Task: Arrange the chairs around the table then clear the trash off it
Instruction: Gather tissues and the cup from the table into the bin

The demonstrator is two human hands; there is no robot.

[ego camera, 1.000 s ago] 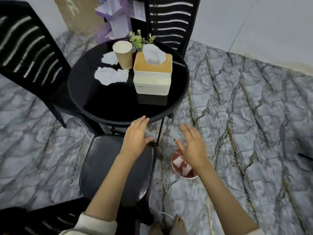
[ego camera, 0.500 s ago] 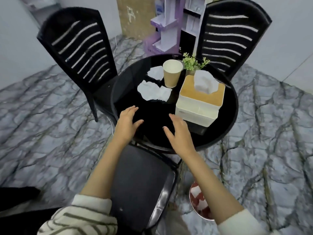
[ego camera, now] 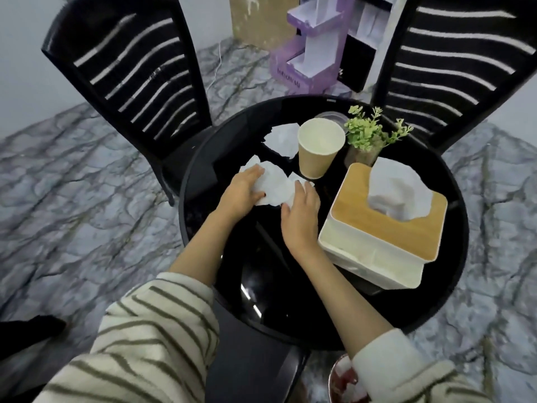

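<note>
My left hand grips the left end of a crumpled white tissue, fingers and thumb curled round it. The tissue lies on the left half of the round black table, just in front of the cup. My right hand is relaxed, its fingers nearly straight and their tips touching the tissue's right end. A second tissue lies just left of the cup. The box stands close by my right hand, with the plant behind it. Slatted chairs stand at far left and far right, and a seat sits under the near rim. A bin stands on the floor beside the seat. Bare tabletop lies between my forearms
</note>
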